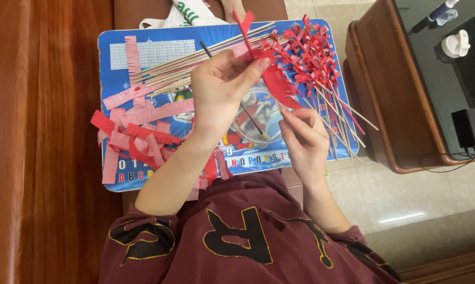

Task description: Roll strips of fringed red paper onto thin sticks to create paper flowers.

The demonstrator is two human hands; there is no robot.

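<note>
A red paper strip, cut into a fringe along one edge, slants between both hands above the blue board. The left hand pinches its upper end between thumb and fingers. The right hand grips the lower end, apparently around a thin stick, though that part is hard to see. Finished red-wrapped sticks lie just behind.

Maroon short-sleeved shirt, black gold-edged lettering
</note>
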